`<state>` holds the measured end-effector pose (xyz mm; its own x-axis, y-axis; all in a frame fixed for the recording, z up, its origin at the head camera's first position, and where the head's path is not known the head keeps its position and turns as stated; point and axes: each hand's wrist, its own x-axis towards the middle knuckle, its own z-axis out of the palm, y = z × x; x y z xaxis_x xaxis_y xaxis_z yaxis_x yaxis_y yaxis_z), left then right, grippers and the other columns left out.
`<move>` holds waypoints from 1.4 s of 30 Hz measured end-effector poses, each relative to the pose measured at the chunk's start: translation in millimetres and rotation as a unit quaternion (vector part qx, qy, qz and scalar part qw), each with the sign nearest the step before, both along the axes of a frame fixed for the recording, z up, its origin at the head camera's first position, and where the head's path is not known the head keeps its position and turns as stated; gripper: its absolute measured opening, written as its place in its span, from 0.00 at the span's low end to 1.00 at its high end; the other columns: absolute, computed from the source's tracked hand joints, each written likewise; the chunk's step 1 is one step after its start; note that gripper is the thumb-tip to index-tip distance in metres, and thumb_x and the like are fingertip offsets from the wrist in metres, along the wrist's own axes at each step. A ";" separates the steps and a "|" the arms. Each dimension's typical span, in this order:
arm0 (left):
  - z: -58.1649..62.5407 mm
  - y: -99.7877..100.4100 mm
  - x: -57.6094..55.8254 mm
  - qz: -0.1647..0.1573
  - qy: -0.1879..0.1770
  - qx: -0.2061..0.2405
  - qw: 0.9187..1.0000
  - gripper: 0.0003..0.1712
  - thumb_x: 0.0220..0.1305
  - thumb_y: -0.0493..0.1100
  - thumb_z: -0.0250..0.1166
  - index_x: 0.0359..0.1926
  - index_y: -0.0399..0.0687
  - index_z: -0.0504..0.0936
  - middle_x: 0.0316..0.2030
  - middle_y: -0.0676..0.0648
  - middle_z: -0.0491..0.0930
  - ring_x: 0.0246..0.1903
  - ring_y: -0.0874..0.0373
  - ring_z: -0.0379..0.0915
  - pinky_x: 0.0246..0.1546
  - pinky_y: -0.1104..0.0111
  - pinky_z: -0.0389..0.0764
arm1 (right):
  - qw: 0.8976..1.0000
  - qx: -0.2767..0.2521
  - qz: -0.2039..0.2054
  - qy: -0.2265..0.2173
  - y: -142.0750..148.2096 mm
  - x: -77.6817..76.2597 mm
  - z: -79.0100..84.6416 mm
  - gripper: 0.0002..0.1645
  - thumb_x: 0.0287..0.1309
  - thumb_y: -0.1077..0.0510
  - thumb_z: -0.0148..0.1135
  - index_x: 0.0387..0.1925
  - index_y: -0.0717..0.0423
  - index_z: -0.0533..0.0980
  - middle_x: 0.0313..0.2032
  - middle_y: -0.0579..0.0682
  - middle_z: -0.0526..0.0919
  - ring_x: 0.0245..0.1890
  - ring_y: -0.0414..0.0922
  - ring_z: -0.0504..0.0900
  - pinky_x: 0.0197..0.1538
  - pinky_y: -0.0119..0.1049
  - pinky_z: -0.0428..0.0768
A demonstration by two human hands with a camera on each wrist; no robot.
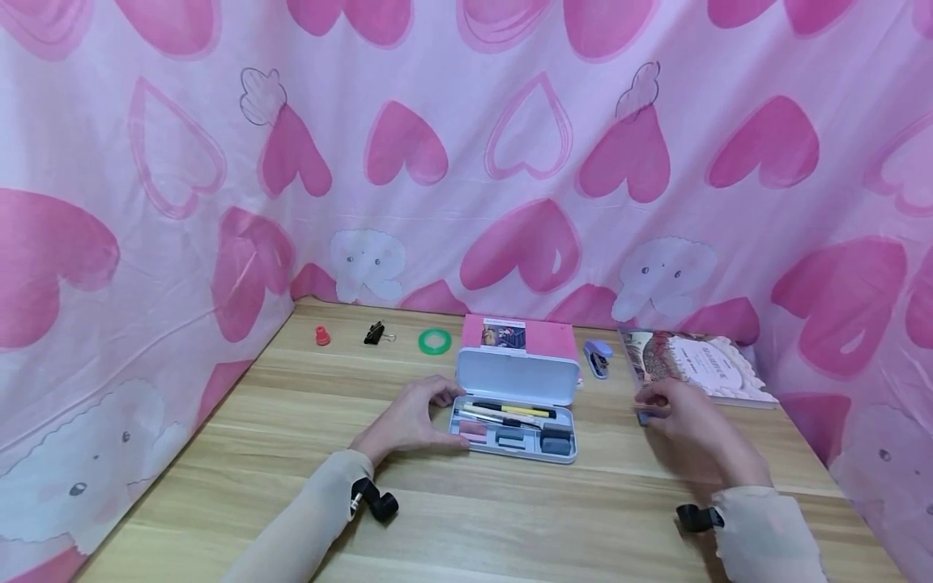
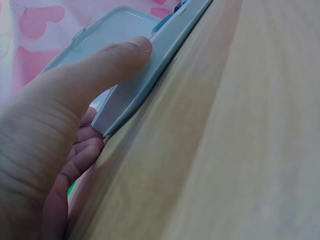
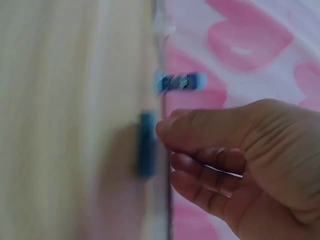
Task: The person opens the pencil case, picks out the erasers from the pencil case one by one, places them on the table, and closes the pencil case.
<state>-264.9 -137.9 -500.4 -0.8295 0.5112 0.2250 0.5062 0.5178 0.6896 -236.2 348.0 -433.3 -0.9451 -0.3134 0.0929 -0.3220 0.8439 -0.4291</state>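
Observation:
A pale blue pencil case [image 1: 521, 456] lies on the table with its lid [image 1: 510, 376] raised. Inside are several pens [image 1: 513, 410], a pink block [image 1: 474, 428] and some grey-blue blocks [image 1: 556, 441]. My left hand [image 1: 411, 417] grips the case's left end, thumb [image 2: 132, 52] on the front wall and fingers round the back corner. On the right, my right hand [image 1: 688, 417] hovers with bent fingers beside a small dark blue block [image 3: 146, 145] on the table. The thumb tip is right at the block's edge, and the block is blurred in the right wrist view.
Behind the case stands a pink box [image 1: 547, 340]. A purple stapler [image 1: 598, 359] and a book [image 1: 703, 368] lie to its right. Green tape [image 1: 435, 342], a black binder clip [image 1: 375, 333] and a small red object [image 1: 322, 335] sit to its left. A heart-patterned curtain [image 1: 408, 146] encloses the table.

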 end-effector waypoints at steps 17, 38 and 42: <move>-5.3 2.9 2.7 0.014 0.004 0.007 1.000 0.51 0.40 0.76 0.88 0.62 0.60 0.86 0.52 0.64 0.83 0.52 0.64 0.78 0.59 0.63 0.84 | 0.990 -0.002 0.129 -0.050 -116.1 -3.7 7.9 0.16 0.70 0.70 0.72 0.50 0.51 0.93 0.46 0.43 0.91 0.44 0.43 0.83 0.53 0.45 0.89; -4.0 -2.8 0.6 0.018 -0.007 0.014 1.000 0.51 0.40 0.75 0.89 0.63 0.61 0.86 0.52 0.64 0.82 0.53 0.63 0.78 0.60 0.62 0.83 | 0.998 -0.010 0.033 0.055 5.9 26.4 -3.8 0.18 0.52 0.73 0.76 0.37 0.46 0.88 0.32 0.39 0.83 0.32 0.34 0.77 0.35 0.33 0.80; -3.7 -0.2 0.7 0.015 -0.005 0.012 1.000 0.50 0.41 0.74 0.89 0.64 0.61 0.85 0.53 0.63 0.82 0.53 0.63 0.77 0.61 0.61 0.83 | 0.999 -0.013 0.021 0.032 14.6 32.4 -12.7 0.20 0.49 0.73 0.73 0.35 0.44 0.85 0.30 0.39 0.80 0.30 0.35 0.75 0.34 0.32 0.77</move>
